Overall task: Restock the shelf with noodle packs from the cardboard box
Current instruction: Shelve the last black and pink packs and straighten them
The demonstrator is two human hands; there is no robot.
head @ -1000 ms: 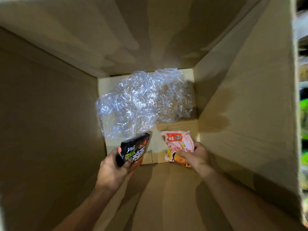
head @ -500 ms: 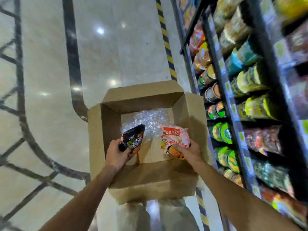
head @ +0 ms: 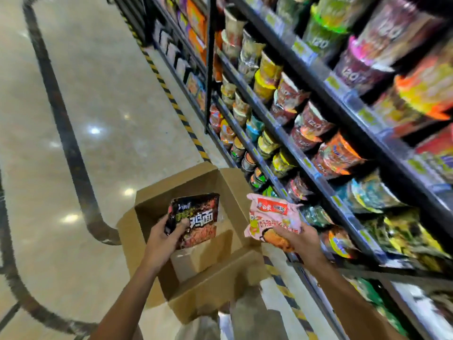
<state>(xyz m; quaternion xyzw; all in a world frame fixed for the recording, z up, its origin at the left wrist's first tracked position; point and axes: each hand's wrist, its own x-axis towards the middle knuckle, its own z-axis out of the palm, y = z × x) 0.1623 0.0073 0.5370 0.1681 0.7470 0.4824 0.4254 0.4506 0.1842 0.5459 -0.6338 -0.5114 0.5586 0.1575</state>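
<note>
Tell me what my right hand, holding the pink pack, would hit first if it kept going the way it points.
Probably the shelf's packed noodle bags just beyond the pink pack in your right hand; depth is hard to judge here.

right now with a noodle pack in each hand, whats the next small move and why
Probably carry the pink pack in the right hand toward the shelf: both packs are already lifted above the box, and the right hand is nearer the shelf.

"鸡面" on the black noodle pack; "120" on shelf cups.
</note>
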